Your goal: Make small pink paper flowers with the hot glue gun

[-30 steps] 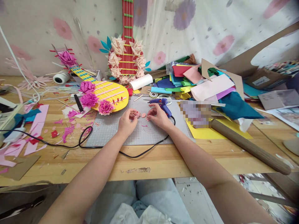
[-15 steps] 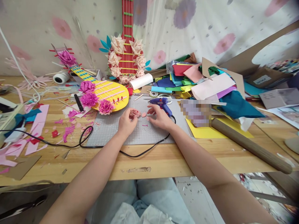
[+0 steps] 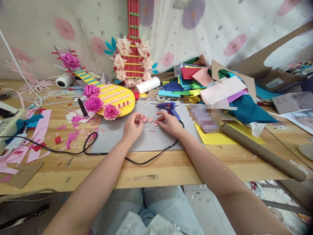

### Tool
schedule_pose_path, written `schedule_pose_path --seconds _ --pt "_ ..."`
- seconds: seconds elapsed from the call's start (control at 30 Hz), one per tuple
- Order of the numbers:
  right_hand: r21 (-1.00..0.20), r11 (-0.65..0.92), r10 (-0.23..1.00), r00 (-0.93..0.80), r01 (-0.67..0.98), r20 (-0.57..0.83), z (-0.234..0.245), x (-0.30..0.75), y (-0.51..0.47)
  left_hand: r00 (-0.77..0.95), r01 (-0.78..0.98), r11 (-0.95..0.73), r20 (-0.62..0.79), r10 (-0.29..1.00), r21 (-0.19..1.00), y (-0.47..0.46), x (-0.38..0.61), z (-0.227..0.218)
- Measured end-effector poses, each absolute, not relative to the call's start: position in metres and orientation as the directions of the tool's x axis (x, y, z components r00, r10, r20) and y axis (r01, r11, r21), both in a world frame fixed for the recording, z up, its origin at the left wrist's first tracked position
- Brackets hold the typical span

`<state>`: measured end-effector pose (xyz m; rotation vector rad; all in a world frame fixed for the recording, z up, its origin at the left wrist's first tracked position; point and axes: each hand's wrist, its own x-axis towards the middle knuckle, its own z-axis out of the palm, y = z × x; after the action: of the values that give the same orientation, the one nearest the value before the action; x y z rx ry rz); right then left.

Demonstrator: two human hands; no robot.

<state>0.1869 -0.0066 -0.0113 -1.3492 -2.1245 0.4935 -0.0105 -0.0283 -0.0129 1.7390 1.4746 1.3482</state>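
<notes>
My left hand point(image 3: 133, 126) is closed, thumb and forefinger pinching a small pink paper petal point(image 3: 144, 119) above the cutting mat. Facing it, my right hand point(image 3: 169, 124) has its fingers bent, with another small pink petal point(image 3: 156, 124) at its thumb tip; the grip is partly hidden. Between both hands a loose pink petal point(image 3: 151, 119) lies on the grey cutting mat point(image 3: 146, 142). A thin magenta scrap point(image 3: 152, 131) rests just below it. Directly behind my right hand is a blue hot glue gun point(image 3: 168, 106), its nozzle pointing left.
A yellow paper guitar point(image 3: 119, 98) with magenta flowers lies left of the mat. A red one point(image 3: 134, 62) leans on the back curtain. Coloured paper point(image 3: 222, 91) is piled right, near a wooden stick point(image 3: 264, 153). A black cord point(image 3: 146, 162) crosses the front.
My right hand has shifted slightly right and its fingertips are closer together, the petal at its thumb moving with it. My left hand stays nearly still.
</notes>
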Motion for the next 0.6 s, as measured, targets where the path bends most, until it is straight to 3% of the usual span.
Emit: schedule_pose_path --seconds 0.2,0.4,0.6 --pt "-0.661 0.368 0.93 -0.25 0.654 0.27 -0.009 0.185 -0.008 -0.055 0.441 -0.31 0.37 0.928 0.842 -0.027 -0.011 -0.013" --pt "-0.907 0.269 0.946 -0.264 0.324 0.186 -0.006 0.174 -0.01 -0.055 0.389 -0.292 0.339 0.939 0.874 -0.029 0.004 -0.01" --pt "-0.922 0.265 0.937 -0.303 0.283 0.176 -0.002 0.167 -0.013 -0.036 0.414 -0.248 0.288 0.957 0.876 -0.03 0.008 -0.01"
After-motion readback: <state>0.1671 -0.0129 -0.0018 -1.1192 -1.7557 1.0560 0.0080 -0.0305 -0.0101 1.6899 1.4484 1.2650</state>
